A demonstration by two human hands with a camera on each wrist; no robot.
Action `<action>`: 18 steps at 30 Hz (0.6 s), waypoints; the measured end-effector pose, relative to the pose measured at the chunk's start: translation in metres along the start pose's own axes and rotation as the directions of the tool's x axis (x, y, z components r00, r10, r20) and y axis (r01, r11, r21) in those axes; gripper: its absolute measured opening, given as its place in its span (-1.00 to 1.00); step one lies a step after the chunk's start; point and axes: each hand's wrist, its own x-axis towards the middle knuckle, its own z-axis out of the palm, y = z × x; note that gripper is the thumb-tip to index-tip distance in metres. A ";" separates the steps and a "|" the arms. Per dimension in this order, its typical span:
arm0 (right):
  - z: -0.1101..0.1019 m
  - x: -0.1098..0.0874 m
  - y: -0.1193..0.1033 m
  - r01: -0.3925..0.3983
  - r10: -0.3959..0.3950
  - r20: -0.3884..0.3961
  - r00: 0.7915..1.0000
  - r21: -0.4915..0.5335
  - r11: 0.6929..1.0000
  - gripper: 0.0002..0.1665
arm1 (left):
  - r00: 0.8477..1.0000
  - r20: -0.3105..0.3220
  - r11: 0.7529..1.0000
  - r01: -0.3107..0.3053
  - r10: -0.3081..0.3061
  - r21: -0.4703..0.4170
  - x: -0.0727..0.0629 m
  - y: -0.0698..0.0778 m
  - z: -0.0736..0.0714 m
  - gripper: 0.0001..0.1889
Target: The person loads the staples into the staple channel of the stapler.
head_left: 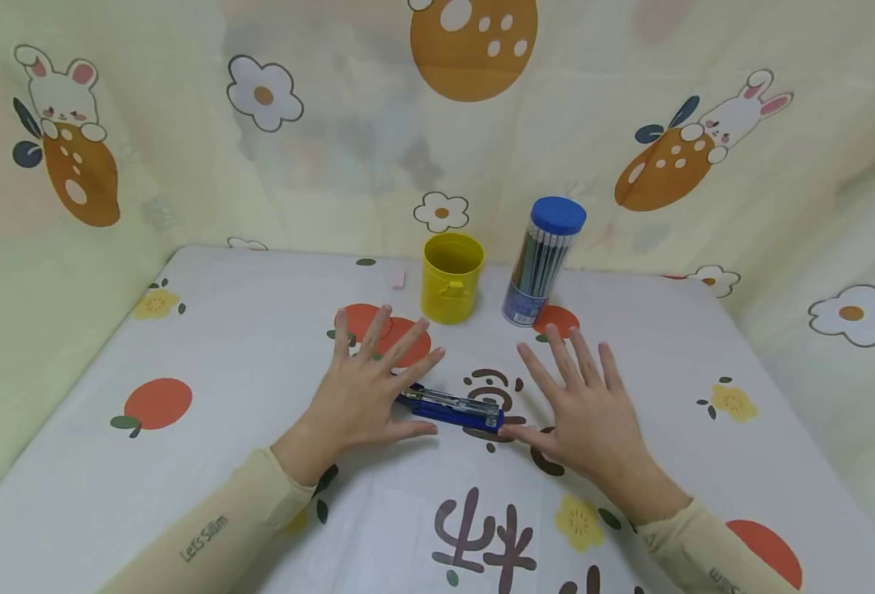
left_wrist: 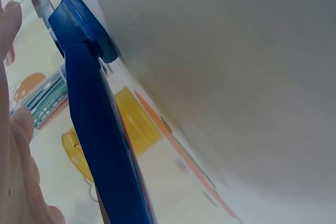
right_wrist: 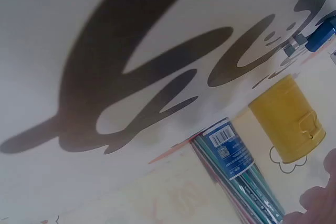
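A blue stapler [head_left: 452,412] with a bare metal rail lies on the table between the two hands. My left hand [head_left: 359,400] is spread flat, its fingers straight and apart, and it hides the stapler's left end. Whether it touches the stapler I cannot tell. My right hand [head_left: 593,421] is likewise spread, its thumb tip close by the stapler's right end. Neither hand holds anything. Up close in the left wrist view, the stapler's blue body [left_wrist: 102,140] crosses the frame, and part of the left hand [left_wrist: 21,177] shows at the edge.
Behind the hands stand a yellow cup [head_left: 448,289] and a clear tube of pencils [head_left: 537,264] with a blue lid. A small pink eraser-like block [head_left: 399,279] lies left of the cup. A printed cloth [head_left: 333,165] hangs along the table's back edge.
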 end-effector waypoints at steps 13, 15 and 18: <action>-0.025 0.021 0.005 -0.240 0.161 0.294 0.942 0.253 0.937 0.47 | 0.979 0.154 0.884 0.191 -0.137 -0.426 -0.003 -0.025 -0.005 0.11; -0.028 0.026 0.009 -0.304 0.174 0.381 0.908 0.314 0.900 0.46 | 0.964 0.202 0.795 0.256 -0.171 -0.550 -0.002 -0.033 -0.006 0.11; -0.029 0.033 0.015 -0.409 0.174 0.498 0.850 0.414 0.813 0.35 | 0.946 0.251 0.629 0.324 -0.206 -0.706 -0.003 -0.047 -0.003 0.06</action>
